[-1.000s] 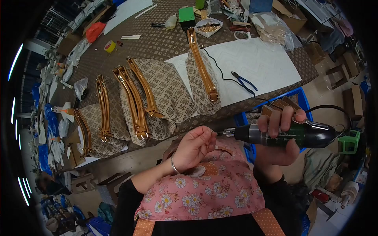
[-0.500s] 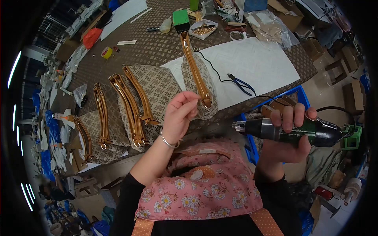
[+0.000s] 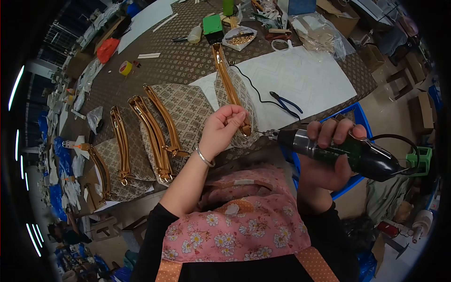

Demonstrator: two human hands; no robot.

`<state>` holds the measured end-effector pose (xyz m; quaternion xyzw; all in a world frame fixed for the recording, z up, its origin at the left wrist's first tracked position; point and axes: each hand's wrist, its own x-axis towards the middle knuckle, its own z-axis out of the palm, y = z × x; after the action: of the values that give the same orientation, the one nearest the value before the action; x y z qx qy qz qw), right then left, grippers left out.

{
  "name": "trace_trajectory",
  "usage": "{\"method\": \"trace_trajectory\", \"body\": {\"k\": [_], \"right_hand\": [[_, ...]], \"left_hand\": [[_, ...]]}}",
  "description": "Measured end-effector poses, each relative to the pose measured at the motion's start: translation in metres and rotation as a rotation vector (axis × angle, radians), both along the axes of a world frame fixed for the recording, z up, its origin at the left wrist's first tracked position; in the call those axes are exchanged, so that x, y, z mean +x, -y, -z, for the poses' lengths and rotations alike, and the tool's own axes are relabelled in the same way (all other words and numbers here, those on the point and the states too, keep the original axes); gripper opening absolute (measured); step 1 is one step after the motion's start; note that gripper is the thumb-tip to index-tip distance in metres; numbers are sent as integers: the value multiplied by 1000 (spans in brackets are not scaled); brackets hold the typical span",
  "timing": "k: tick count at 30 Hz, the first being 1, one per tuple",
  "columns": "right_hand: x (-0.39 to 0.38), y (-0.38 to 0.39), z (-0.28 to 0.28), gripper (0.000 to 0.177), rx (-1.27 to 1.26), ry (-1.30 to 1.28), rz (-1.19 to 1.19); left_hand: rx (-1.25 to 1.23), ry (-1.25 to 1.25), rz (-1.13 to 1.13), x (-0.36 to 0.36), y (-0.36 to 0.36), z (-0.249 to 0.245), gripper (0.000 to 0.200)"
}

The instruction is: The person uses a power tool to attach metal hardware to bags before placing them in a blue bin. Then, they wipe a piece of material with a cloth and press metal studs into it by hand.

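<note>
Left grip pinched shut at near end of gold bag frame on bench edge, maybe on a screw, too small to tell. Right grip clamps electric screwdriver, tip just beside that end

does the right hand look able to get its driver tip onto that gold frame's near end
Probably yes: the right hand aims the electric screwdriver at the frame end, tip close beside it; the left hand pinches there, seemingly without covering it.

- Left hand: fingers curled into a tight pinch, bare forearm running from 7 o'clock up toward 1 o'clock.
- Right hand: at its 4 o'clock, fingers wrapped in a closed grip.
</note>
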<state>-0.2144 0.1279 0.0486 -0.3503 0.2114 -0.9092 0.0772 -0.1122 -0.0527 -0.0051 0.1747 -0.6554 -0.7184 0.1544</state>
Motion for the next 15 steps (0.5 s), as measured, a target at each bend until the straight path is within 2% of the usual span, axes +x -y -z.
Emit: {"method": "trace_trajectory", "body": {"k": [1, 5, 7, 15], "right_hand": [[0, 4, 2, 41, -5, -17, 7], [0, 15, 7, 41, -3, -29, 46], [0, 20, 8, 41, -7, -23, 56], [-4, 29, 13, 42, -7, -2, 70]], "left_hand": [[103, -12, 29, 0, 0, 0, 15], [188, -19, 74, 1, 6, 6, 12], [311, -35, 161, 1, 12, 8, 9], [216, 5, 117, -3, 6, 4, 5]]}}
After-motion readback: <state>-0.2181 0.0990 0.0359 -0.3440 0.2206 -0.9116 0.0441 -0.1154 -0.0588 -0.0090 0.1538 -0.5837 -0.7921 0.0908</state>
